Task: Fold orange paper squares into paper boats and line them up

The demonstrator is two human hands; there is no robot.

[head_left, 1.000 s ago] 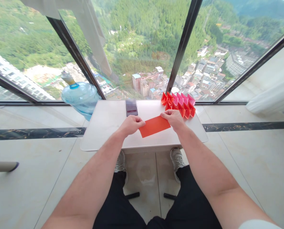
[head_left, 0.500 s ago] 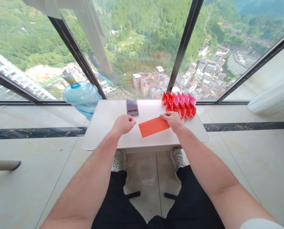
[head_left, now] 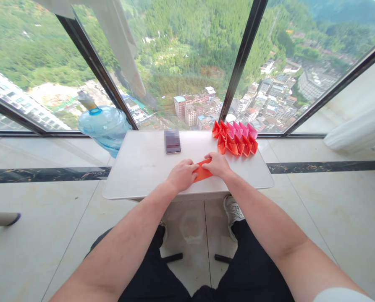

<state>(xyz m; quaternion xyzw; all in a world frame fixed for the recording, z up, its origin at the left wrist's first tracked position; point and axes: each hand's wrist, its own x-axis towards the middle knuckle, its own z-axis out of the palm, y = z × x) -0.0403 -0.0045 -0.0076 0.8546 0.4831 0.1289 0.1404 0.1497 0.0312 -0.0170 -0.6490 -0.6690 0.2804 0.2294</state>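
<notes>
An orange-red paper lies on the small white table, mostly covered by my two hands. My left hand rests on its left part with the fingers curled and pressed onto it. My right hand grips its right part, fingers closed over the edge. Only a small strip of the paper shows between the hands. A row of folded red and pink paper pieces stands at the table's back right, just beyond my right hand.
A dark phone lies at the back middle of the table. A large blue water bottle lies on the floor left of the table. Floor-to-ceiling windows stand right behind. My shoes are under the table.
My left hand moved right onto the paper and my right hand shifted left. The paper now shows much shorter between them, as if folded over.
</notes>
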